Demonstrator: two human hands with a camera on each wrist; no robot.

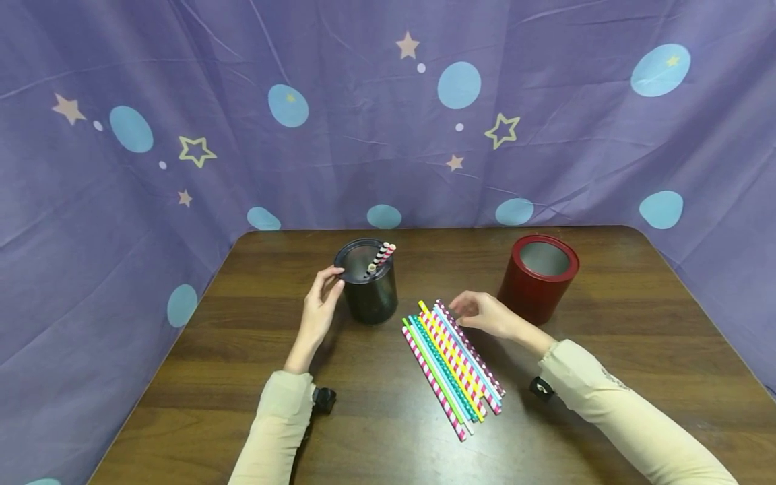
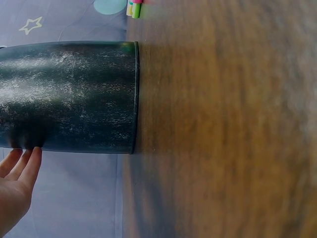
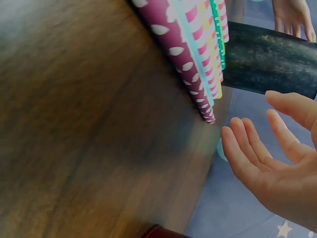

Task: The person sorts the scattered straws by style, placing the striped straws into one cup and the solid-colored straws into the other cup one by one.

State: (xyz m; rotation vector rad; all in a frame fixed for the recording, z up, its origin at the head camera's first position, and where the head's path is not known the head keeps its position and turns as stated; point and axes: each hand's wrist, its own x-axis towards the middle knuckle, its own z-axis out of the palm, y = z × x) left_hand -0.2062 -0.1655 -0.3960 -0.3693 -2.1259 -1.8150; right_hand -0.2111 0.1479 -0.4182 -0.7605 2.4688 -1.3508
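Observation:
My left hand (image 1: 320, 301) touches the side of a dark metal can (image 1: 371, 300) near its rim. In the left wrist view, straight fingertips (image 2: 34, 154) rest against the can's wall. Several striped paper straws (image 1: 384, 252) stick up out of the can, leaning on its right rim. To the right of the can, a row of colourful paper straws (image 1: 448, 364) lies on the table. My right hand (image 1: 485, 315) hovers by the far end of the purple straw with white marks (image 3: 185, 64), fingers parted and loosely bent, holding nothing.
A red can (image 1: 533, 289) stands on the right, behind my right forearm, with its top uncovered. The wooden table (image 1: 200, 377) ends at a purple curtain (image 1: 364, 101) printed with stars and ovals. A dark wrist camera (image 1: 324, 400) sits at the left cuff.

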